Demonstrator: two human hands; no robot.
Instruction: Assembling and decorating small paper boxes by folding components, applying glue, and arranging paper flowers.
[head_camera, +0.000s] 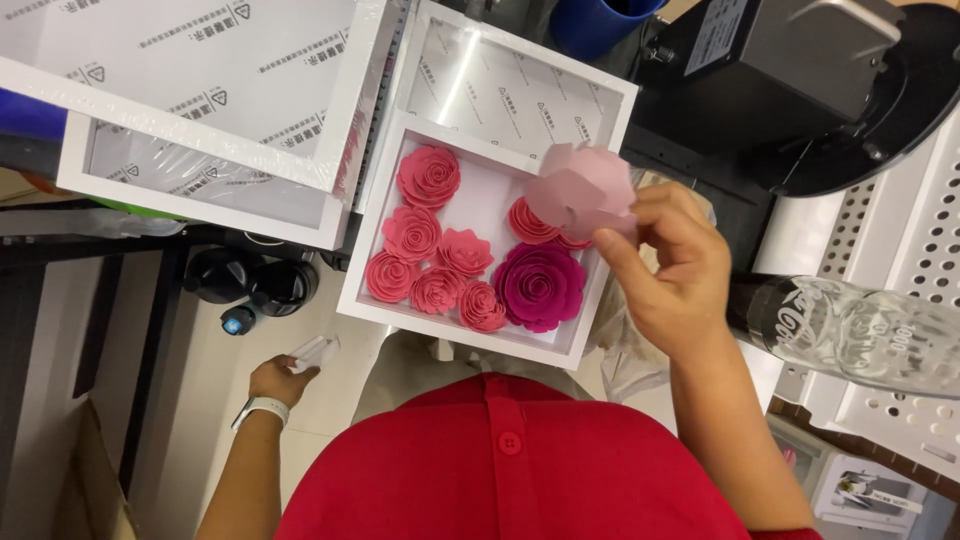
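The right hand pinches a pale pink paper flower over the white shadow-box frame, at two o'clock from the magenta rose. A hard pinch could crush its petals. The left hand, low at eight o'clock, grips a small clear object.

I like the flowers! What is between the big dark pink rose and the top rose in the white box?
In the head view, bare white backing of the white box separates the big dark pink rose from the top rose; smaller pink roses sit lower left.
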